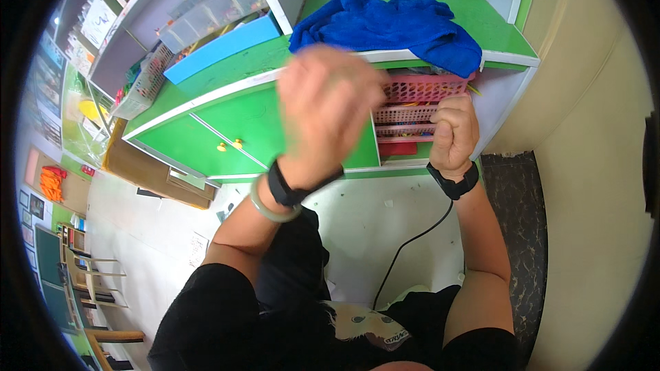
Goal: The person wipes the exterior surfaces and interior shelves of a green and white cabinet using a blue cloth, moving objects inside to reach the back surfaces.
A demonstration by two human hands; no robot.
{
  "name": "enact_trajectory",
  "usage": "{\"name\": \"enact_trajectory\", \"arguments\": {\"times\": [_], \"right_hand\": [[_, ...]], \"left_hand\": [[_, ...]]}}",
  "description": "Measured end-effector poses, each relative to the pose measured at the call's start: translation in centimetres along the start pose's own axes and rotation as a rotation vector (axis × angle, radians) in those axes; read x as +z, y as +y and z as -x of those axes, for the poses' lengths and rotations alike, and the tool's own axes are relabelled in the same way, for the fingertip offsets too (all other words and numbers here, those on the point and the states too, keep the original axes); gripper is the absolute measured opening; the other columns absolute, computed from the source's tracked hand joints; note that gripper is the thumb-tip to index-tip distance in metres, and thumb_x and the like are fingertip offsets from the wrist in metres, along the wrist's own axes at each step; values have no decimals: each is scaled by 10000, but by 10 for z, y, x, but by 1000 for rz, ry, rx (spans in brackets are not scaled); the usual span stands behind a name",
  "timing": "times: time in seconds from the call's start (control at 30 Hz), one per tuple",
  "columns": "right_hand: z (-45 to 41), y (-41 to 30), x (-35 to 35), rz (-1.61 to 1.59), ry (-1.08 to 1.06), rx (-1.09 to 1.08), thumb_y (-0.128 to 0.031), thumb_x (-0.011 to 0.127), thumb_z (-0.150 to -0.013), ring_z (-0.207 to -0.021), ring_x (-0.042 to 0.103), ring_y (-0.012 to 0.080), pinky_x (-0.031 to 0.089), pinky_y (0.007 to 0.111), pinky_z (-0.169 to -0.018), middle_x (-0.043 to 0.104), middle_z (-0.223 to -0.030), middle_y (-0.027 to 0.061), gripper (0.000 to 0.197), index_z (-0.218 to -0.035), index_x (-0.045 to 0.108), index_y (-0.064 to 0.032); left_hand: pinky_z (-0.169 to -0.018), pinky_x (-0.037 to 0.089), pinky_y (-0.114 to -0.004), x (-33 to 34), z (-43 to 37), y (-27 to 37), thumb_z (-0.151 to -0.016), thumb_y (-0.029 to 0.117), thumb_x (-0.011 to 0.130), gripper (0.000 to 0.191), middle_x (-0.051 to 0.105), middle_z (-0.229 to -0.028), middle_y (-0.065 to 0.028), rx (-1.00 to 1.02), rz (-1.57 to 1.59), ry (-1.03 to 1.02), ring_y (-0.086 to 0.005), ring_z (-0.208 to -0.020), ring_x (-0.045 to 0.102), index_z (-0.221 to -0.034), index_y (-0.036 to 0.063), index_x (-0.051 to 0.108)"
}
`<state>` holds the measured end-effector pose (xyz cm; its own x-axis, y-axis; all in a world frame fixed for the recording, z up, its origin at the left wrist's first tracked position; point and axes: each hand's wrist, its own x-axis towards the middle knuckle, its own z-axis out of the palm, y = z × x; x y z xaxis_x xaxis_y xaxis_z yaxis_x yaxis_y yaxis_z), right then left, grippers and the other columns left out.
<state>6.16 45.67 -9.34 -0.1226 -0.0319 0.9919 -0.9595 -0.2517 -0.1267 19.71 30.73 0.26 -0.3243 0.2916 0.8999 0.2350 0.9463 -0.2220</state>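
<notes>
My left hand [330, 98] is blurred in front of the green cabinet, just below a blue cloth [381, 23] that lies crumpled on the green shelf and hangs over its edge. Its finger pose is unclear, and I see nothing in it. A black band and a pale bangle circle that wrist. My right hand [456, 129] is curled into a fist at the lower right corner of a pink plastic basket [423, 88]; whether it touches the basket is unclear. A black band is on this wrist too. More pink baskets [405, 114] sit below in the open compartment.
Closed green doors [232, 129] with yellow knobs lie to the left. Above them stand a blue tray [224, 46], a clear divided box [216, 13] and a white basket [144, 82]. A beige wall [588, 113] bounds the right. A black cable [407, 242] runs between my arms.
</notes>
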Motion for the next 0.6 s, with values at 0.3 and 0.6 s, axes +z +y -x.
{"name": "enact_trajectory", "arguments": {"times": [0.3, 0.6], "right_hand": [[-1, -6, 21, 199, -45, 113, -86, 602, -837, -966, 511, 288, 382, 401, -855, 563, -993, 116, 156, -982, 609, -29], [2, 16, 29, 355, 297, 389, -157, 627, -871, -1218, 325, 302, 285, 422, -1014, 359, -1317, 167, 617, -1372, 299, -6]], "left_hand": [[-883, 447, -428, 18, -26, -73, -951, 369, 513, 542, 622, -1066, -251, -501, -115, -528, -412, -992, 584, -1375, 46, 416], [-873, 436, -441, 14, -9, -53, -744, 195, 737, 479, 571, -1059, -129, -226, -151, -598, -362, -1055, 496, -1186, 115, 573]]}}
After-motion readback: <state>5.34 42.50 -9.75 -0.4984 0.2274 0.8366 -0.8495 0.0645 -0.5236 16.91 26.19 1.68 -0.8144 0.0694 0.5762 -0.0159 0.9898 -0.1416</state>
